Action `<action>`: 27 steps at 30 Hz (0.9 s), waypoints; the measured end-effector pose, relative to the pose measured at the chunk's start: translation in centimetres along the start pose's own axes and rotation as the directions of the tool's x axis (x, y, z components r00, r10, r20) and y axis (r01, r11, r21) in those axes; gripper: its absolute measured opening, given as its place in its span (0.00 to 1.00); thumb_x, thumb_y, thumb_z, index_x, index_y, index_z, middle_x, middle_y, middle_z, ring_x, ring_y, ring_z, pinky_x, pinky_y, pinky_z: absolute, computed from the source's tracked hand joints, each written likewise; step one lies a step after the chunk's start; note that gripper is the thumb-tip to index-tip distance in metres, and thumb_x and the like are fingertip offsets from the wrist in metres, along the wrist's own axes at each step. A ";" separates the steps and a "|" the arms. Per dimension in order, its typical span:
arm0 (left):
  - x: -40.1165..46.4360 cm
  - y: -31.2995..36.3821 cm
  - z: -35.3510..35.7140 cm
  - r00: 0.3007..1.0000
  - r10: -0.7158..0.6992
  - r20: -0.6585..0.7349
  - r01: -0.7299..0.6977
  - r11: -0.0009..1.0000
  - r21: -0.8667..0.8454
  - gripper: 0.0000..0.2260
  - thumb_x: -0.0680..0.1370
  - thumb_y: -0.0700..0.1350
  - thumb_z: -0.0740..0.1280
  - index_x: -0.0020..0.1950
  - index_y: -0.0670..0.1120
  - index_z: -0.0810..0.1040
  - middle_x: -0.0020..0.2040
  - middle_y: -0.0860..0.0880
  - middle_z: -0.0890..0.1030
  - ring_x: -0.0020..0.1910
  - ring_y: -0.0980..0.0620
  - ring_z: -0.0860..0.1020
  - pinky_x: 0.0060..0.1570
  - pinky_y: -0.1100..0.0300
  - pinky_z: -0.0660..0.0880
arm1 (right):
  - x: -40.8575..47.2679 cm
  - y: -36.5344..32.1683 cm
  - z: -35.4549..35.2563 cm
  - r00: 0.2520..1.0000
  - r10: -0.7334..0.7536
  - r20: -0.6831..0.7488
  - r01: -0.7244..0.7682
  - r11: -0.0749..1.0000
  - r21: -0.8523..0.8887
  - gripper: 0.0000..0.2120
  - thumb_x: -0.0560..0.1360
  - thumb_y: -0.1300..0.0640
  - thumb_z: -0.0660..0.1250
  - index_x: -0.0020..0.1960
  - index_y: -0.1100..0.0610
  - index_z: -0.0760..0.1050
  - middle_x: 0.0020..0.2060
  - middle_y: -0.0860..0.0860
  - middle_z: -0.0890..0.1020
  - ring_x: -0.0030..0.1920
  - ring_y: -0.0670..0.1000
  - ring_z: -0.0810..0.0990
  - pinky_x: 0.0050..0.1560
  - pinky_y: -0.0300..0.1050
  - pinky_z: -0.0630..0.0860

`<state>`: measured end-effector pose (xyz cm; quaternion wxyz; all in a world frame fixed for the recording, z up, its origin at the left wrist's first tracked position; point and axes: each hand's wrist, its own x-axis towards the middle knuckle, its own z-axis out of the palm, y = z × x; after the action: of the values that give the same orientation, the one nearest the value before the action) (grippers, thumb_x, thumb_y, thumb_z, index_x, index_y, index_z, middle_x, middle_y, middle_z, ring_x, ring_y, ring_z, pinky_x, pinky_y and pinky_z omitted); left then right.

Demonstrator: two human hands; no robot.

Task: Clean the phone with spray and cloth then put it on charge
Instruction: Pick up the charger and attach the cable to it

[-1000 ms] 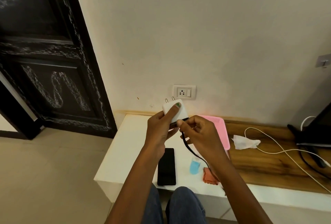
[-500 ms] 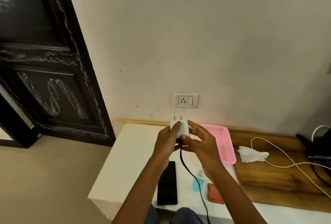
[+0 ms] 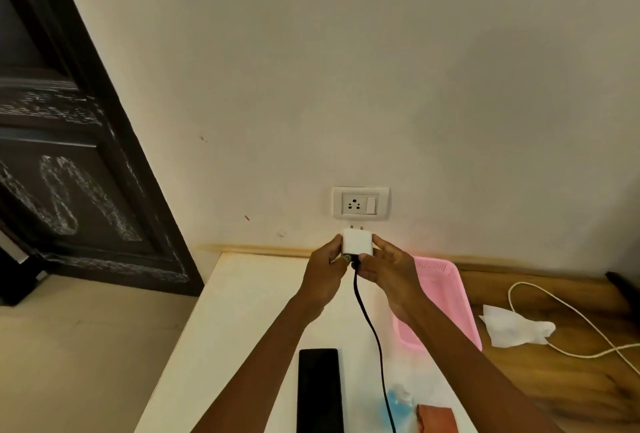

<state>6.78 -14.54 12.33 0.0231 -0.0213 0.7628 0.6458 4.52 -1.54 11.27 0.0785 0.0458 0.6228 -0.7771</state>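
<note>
A white charger plug (image 3: 357,242) is held just below the white wall socket (image 3: 360,203), its two pins pointing up at it. My left hand (image 3: 323,278) grips the plug's left side. My right hand (image 3: 389,271) grips its right side and base, where a black cable (image 3: 372,332) hangs down towards me. The black phone (image 3: 320,391) lies flat on the white table (image 3: 242,311) below my left arm. A small blue spray bottle (image 3: 398,405) and an orange-brown cloth (image 3: 437,418) lie at the table's near edge, right of the cable.
A pink basket (image 3: 446,287) sits under my right forearm. On the wooden surface (image 3: 554,380) to the right lie a crumpled white tissue (image 3: 512,328) and a white cable (image 3: 571,315). A dark carved door (image 3: 69,173) stands at the left.
Both hands have carried the plug up and forward, closer to the wall socket. The view has tilted up, and the phone, bottle and cloth now sit lower in frame.
</note>
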 end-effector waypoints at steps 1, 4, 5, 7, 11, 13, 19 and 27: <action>1.0 -0.4 -0.1 1.000 0.008 -0.005 -0.008 1.000 0.006 0.18 0.79 0.34 0.58 0.67 0.45 0.73 0.59 0.43 0.80 0.51 0.55 0.74 0.51 0.63 0.71 | 1.0 0.2 0.0 1.000 0.004 0.006 -0.004 1.000 -0.004 0.24 0.72 0.69 0.68 0.67 0.59 0.70 0.51 0.57 0.82 0.48 0.57 0.83 0.41 0.40 0.81; 3.3 -1.7 -0.2 0.999 0.010 -0.031 -0.011 1.000 -0.024 0.17 0.78 0.35 0.60 0.67 0.45 0.74 0.59 0.44 0.80 0.56 0.51 0.77 0.57 0.56 0.74 | 3.3 0.7 0.0 1.000 0.004 0.007 -0.004 1.000 -0.023 0.24 0.72 0.70 0.68 0.66 0.60 0.70 0.50 0.56 0.82 0.47 0.57 0.82 0.42 0.41 0.81; 4.0 -2.1 -0.1 0.999 0.011 -0.040 -0.013 0.999 -0.037 0.17 0.78 0.36 0.61 0.67 0.45 0.74 0.59 0.45 0.80 0.57 0.50 0.77 0.59 0.54 0.74 | 4.0 0.9 0.1 1.000 0.001 0.000 -0.001 1.000 -0.031 0.24 0.72 0.70 0.68 0.66 0.61 0.70 0.50 0.56 0.81 0.46 0.56 0.82 0.42 0.41 0.82; 5.3 -2.8 0.0 0.998 0.010 -0.058 -0.013 0.998 -0.056 0.18 0.78 0.37 0.62 0.68 0.45 0.73 0.60 0.46 0.80 0.59 0.49 0.77 0.61 0.52 0.75 | 5.3 1.1 0.2 1.000 -0.013 -0.023 0.012 0.999 -0.050 0.24 0.71 0.71 0.68 0.66 0.61 0.70 0.50 0.56 0.81 0.43 0.54 0.82 0.38 0.39 0.82; 7.4 -3.4 0.2 0.997 0.005 -0.075 -0.014 0.993 -0.119 0.19 0.79 0.38 0.63 0.70 0.46 0.71 0.62 0.46 0.78 0.61 0.48 0.76 0.55 0.59 0.77 | 7.4 1.3 0.3 0.997 -0.038 -0.072 0.032 0.995 -0.094 0.24 0.71 0.71 0.68 0.66 0.61 0.70 0.50 0.54 0.79 0.41 0.48 0.81 0.33 0.34 0.80; 8.2 -3.7 0.4 0.997 -0.003 -0.079 -0.008 0.989 -0.147 0.19 0.79 0.39 0.63 0.70 0.46 0.70 0.62 0.44 0.78 0.61 0.46 0.76 0.52 0.61 0.77 | 8.2 1.4 0.4 0.996 -0.042 -0.083 0.033 0.993 -0.109 0.24 0.71 0.70 0.68 0.66 0.61 0.70 0.51 0.53 0.79 0.41 0.47 0.81 0.34 0.33 0.80; 9.9 -4.4 0.9 0.997 -0.034 -0.076 0.020 0.983 -0.181 0.20 0.79 0.39 0.62 0.71 0.46 0.69 0.62 0.45 0.76 0.59 0.46 0.76 0.49 0.64 0.76 | 9.7 1.8 0.2 0.992 -0.047 -0.121 0.028 0.988 -0.151 0.24 0.72 0.69 0.68 0.67 0.60 0.69 0.52 0.54 0.78 0.48 0.54 0.79 0.36 0.34 0.80; 10.6 -5.2 0.4 0.958 0.080 -0.275 -0.079 0.997 0.017 0.16 0.76 0.47 0.68 0.64 0.48 0.77 0.57 0.51 0.81 0.57 0.52 0.79 0.53 0.62 0.73 | 10.4 2.3 -0.4 0.962 -0.170 -0.214 0.091 0.938 -0.334 0.26 0.69 0.53 0.73 0.64 0.57 0.71 0.52 0.54 0.80 0.43 0.51 0.82 0.41 0.39 0.77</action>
<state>-3.52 -15.00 6.43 -0.1090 -0.0802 0.7606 0.6349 -5.35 -2.36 7.22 -0.0428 0.0840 0.7473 -0.6577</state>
